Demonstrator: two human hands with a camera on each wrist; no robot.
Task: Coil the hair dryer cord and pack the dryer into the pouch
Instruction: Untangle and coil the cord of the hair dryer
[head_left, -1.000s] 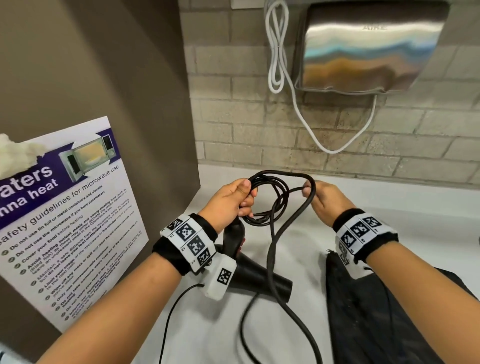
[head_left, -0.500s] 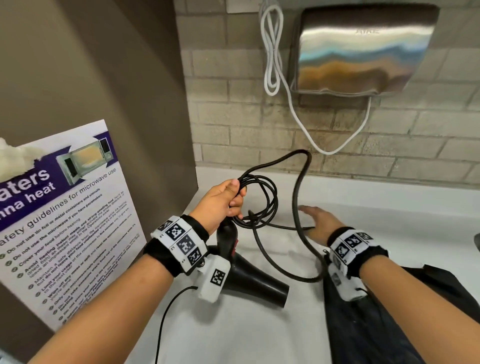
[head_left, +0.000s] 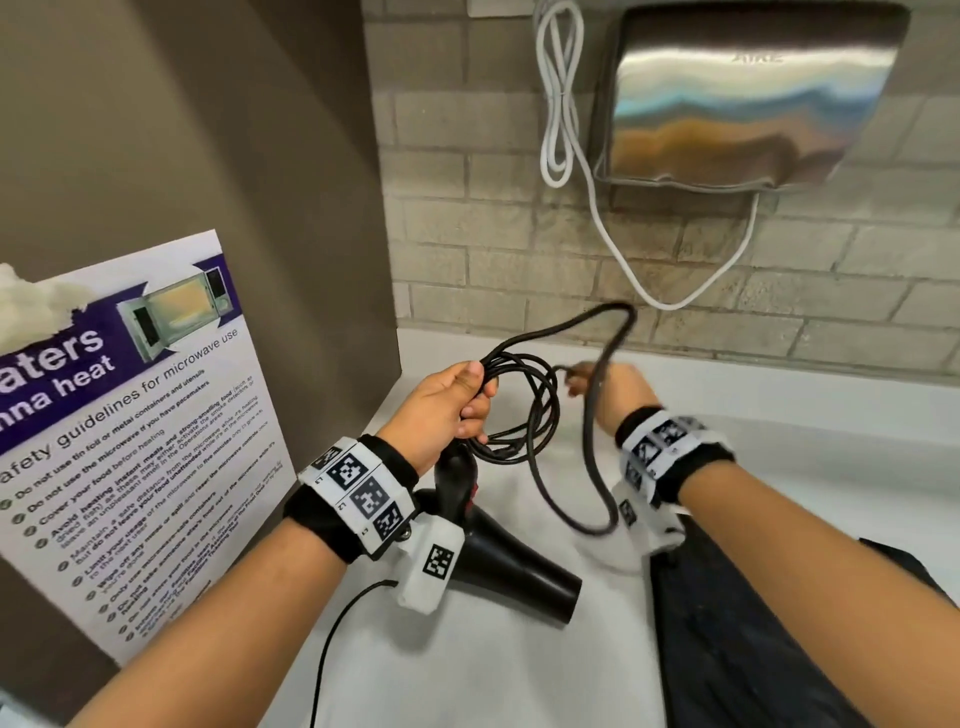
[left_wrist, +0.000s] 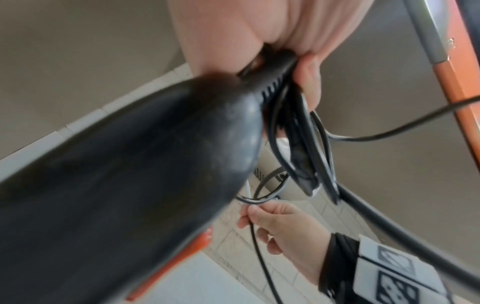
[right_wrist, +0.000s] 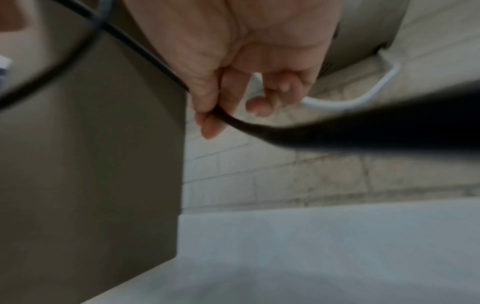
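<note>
A black hair dryer (head_left: 498, 561) hangs below my left hand (head_left: 447, 410), its nozzle pointing right and toward me above the white counter (head_left: 467, 675). My left hand grips several coiled loops of the black cord (head_left: 530, 410) together with the dryer handle (left_wrist: 275, 82). My right hand (head_left: 608, 389) pinches a free stretch of cord (right_wrist: 233, 121) between thumb and fingers, just right of the coil. From there one loop arcs up toward the wall and another hangs down toward the counter. The black pouch (head_left: 753, 649) lies under my right forearm.
A steel hand dryer (head_left: 748, 98) with a white cable (head_left: 561, 130) hangs on the brick wall behind. A brown panel with a microwave safety poster (head_left: 130, 441) closes the left side. A thin black wire (head_left: 337, 634) runs across the counter near my left forearm.
My right hand has risen from the counter and taken hold of the cord beside the coil. The free cord loop has shortened and swung toward the left hand.
</note>
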